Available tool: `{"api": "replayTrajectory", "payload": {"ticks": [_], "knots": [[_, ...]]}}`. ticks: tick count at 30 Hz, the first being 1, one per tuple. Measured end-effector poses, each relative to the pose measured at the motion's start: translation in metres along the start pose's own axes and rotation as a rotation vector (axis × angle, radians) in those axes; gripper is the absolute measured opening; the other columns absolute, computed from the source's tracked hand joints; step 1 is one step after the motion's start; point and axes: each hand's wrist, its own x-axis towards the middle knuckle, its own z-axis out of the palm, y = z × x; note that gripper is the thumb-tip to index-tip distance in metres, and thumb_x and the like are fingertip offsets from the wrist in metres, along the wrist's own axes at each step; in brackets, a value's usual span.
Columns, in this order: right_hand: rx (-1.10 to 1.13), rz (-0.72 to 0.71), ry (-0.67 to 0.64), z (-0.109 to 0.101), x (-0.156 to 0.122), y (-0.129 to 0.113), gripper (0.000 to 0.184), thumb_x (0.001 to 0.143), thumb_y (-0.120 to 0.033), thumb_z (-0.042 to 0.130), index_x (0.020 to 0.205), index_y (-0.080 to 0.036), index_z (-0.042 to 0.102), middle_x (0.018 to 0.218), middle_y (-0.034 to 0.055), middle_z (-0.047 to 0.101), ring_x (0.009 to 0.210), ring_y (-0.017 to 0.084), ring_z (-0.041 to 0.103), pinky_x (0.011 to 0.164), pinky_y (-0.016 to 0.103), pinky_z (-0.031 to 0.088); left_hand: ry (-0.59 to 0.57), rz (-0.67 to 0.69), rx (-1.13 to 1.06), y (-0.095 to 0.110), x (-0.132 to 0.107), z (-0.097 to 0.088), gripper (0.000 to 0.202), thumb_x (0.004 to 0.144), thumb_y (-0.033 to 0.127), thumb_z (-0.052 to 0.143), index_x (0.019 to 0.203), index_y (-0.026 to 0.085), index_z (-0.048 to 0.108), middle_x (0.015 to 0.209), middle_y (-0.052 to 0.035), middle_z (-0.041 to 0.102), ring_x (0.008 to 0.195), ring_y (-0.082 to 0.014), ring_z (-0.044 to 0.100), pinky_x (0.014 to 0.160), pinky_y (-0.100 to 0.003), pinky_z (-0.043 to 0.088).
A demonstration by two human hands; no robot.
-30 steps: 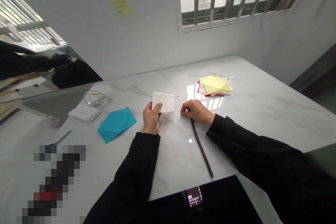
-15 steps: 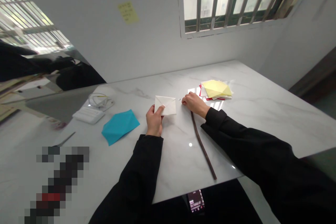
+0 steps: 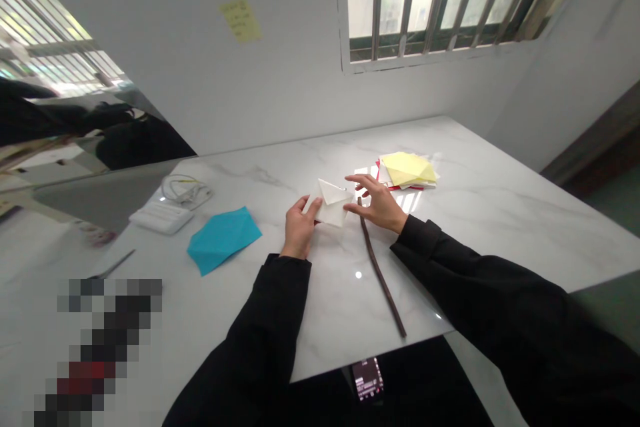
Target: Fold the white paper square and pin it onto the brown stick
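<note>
Currently, the left hand [image 3: 300, 230] grips a white folded paper envelope [image 3: 333, 203] by its left edge, over the white marble counter [image 3: 500, 227]. The right hand [image 3: 377, 203] stands open, fingers spread, just beside the envelope and near a slender dark brown strip [image 3: 377, 267].

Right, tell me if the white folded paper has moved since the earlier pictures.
Yes, to the right: the white folded paper now sits closer to the brown stick.

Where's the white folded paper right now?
In the head view, the white folded paper sits between the left hand and right hand, above the marble table, up-left of the dark stick.
</note>
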Motion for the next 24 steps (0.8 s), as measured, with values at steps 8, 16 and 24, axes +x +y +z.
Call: {"api": "replayTrajectory", "payload": {"ticks": [8,16,24], "knots": [[0.048,0.007,-0.097,0.003,-0.003,-0.009,0.062,0.081,-0.023,0.077,0.141,-0.025,0.059,0.121,0.0078,0.069,0.085,0.017,0.065,0.075,0.032,0.057,-0.038,-0.05,0.026,0.0,-0.004,0.003,0.06,0.065,0.055,0.088,0.109,0.018,0.07,0.074,-0.0018,0.068,0.059,-0.0138,0.06,0.052,-0.022,0.043],[-0.025,0.076,0.013,0.005,-0.004,-0.014,0.033,0.09,-0.02,0.061,0.121,-0.024,0.071,0.091,0.0013,0.074,0.077,0.017,0.067,0.076,0.031,0.054,-0.088,-0.064,0.057,0.002,-0.007,0.006,0.052,0.065,0.046,0.088,0.107,0.02,0.072,0.097,-0.0063,0.075,0.066,-0.0143,0.061,0.05,-0.021,0.037],[0.13,0.239,0.185,0.007,0.0,-0.013,0.024,0.094,-0.04,0.058,0.089,-0.02,0.071,0.081,0.0019,0.071,0.075,0.017,0.063,0.062,0.026,0.05,-0.216,-0.054,0.106,0.002,-0.008,0.005,0.056,0.064,0.035,0.087,0.115,0.021,0.07,0.105,-0.0072,0.076,0.074,-0.0165,0.064,0.056,-0.022,0.038]]}}
